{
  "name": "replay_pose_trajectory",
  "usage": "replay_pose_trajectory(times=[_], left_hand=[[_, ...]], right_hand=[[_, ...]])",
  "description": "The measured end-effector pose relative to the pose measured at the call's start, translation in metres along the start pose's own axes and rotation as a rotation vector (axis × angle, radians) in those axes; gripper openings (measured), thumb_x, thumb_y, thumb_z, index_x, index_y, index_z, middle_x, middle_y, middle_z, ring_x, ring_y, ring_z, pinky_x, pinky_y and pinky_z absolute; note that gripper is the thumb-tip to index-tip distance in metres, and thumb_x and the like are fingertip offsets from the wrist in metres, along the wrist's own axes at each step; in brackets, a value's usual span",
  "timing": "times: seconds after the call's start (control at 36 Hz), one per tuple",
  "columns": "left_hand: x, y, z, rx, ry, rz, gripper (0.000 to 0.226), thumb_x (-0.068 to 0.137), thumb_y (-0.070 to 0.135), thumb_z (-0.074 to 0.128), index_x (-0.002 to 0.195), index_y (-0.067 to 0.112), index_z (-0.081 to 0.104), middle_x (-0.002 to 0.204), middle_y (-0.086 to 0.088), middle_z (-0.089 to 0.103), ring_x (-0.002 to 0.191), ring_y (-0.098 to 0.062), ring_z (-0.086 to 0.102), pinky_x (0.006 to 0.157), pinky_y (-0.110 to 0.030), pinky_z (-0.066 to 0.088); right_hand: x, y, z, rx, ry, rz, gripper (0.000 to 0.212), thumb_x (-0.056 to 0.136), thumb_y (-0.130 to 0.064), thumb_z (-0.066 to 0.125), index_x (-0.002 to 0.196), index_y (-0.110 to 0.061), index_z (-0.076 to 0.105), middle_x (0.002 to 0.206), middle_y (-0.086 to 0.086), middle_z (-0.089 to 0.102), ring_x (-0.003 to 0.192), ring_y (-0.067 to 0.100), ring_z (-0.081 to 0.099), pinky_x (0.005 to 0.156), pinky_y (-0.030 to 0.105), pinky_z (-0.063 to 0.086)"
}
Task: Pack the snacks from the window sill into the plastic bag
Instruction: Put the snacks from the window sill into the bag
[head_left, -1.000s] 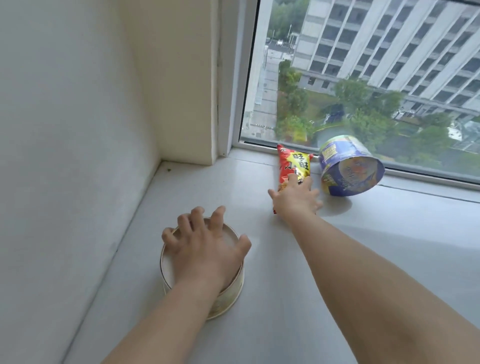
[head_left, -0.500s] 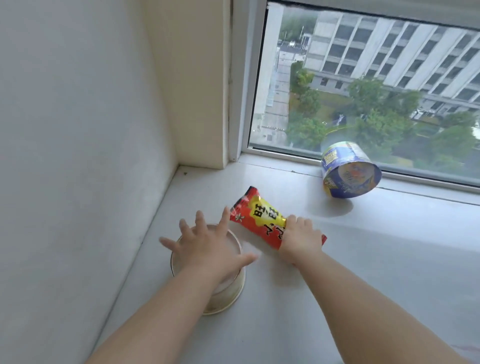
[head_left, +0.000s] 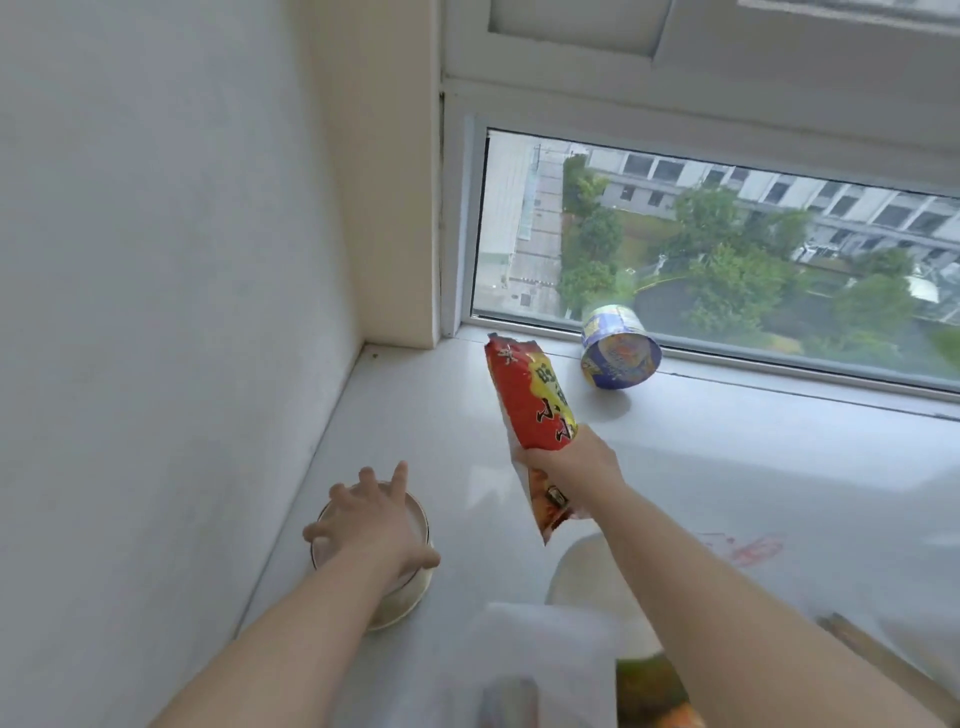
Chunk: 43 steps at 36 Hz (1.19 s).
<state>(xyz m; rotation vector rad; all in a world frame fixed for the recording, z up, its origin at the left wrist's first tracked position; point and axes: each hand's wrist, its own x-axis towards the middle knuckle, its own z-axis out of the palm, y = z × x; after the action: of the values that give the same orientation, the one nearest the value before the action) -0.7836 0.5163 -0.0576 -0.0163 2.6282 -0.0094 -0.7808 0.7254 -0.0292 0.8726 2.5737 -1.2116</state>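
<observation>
My right hand (head_left: 576, 467) grips a long red and yellow snack packet (head_left: 532, 405) around its lower part and holds it in the air above the window sill (head_left: 727, 467). My left hand (head_left: 371, 525) lies spread on top of a white bowl-shaped cup (head_left: 410, 592) near the left wall; fingers apart, no clear grip. A blue and yellow noodle cup (head_left: 618, 353) lies on its side against the window frame. A thin, see-through plastic bag (head_left: 540, 654) shows blurred at the bottom, with green and orange things (head_left: 649, 686) beside or in it.
The wall (head_left: 156, 312) closes the sill on the left, the window glass (head_left: 727, 249) at the back. A white rounded shape (head_left: 587, 577) lies under my right forearm. Faint red print (head_left: 753, 551) marks the sill to the right. A wooden edge (head_left: 883, 665) sits at the lower right.
My right hand has lifted the red packet off the sill and turned it nearly upright. My head has pulled back, so the bag now shows at the bottom. My left hand stays on the white cup.
</observation>
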Motion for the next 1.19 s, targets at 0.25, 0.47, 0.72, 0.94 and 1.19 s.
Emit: replay_pose_trajectory(times=[0.25, 0.47, 0.72, 0.94, 1.19], left_hand=[[-0.080, 0.015, -0.077, -0.082, 0.401, 0.093, 0.116, 0.051, 0.072, 0.065, 0.142, 0.044, -0.002, 0.136, -0.002, 0.019, 0.121, -0.031, 0.027, 0.087, -0.054, 0.043], [-0.173, 0.031, -0.122, -0.335, 0.711, 0.263, 0.109, 0.054, 0.068, 0.065, 0.141, 0.044, 0.005, 0.129, -0.003, 0.023, 0.117, -0.031, 0.027, 0.079, -0.047, 0.044], [-0.261, 0.065, -0.116, -0.419, 0.797, 0.409, 0.115, 0.049, 0.075, 0.060, 0.142, 0.046, -0.001, 0.125, 0.002, 0.017, 0.116, -0.031, 0.027, 0.081, -0.045, 0.042], [-0.295, 0.087, -0.089, -0.530, 0.721, 0.547, 0.116, 0.052, 0.068, 0.067, 0.142, 0.046, -0.004, 0.129, 0.001, 0.018, 0.118, -0.030, 0.023, 0.096, -0.050, 0.040], [-0.306, 0.118, -0.061, -0.691, 0.578, 0.642, 0.113, 0.057, 0.060, 0.074, 0.143, 0.050, 0.002, 0.133, 0.007, 0.018, 0.129, -0.028, 0.018, 0.096, -0.045, 0.039]], right_hand=[[-0.129, 0.006, -0.093, 0.178, 0.048, -0.276, 0.041, 0.051, -0.054, 0.070, 0.089, -0.040, 0.059, 0.084, -0.015, 0.066, 0.080, 0.005, 0.061, 0.066, 0.022, 0.044], [-0.214, 0.067, -0.144, 0.259, 0.132, -0.313, 0.042, 0.063, -0.041, 0.078, 0.099, -0.030, 0.059, 0.090, -0.007, 0.067, 0.081, 0.010, 0.063, 0.062, 0.023, 0.044], [-0.262, 0.120, -0.165, -0.438, 0.214, -0.310, 0.093, 0.068, -0.065, 0.064, 0.142, -0.032, 0.018, 0.123, -0.002, 0.053, 0.106, 0.021, 0.058, 0.080, 0.037, 0.051], [-0.276, 0.168, -0.148, -1.099, 0.216, -0.062, 0.042, 0.093, -0.023, 0.032, 0.132, -0.010, 0.041, 0.133, 0.011, 0.046, 0.115, 0.026, 0.051, 0.088, 0.031, 0.040], [-0.294, 0.154, -0.194, -1.019, 0.630, -0.548, 0.036, 0.057, -0.008, 0.082, 0.091, -0.009, 0.070, 0.098, 0.014, 0.065, 0.090, 0.027, 0.064, 0.070, 0.030, 0.054]])
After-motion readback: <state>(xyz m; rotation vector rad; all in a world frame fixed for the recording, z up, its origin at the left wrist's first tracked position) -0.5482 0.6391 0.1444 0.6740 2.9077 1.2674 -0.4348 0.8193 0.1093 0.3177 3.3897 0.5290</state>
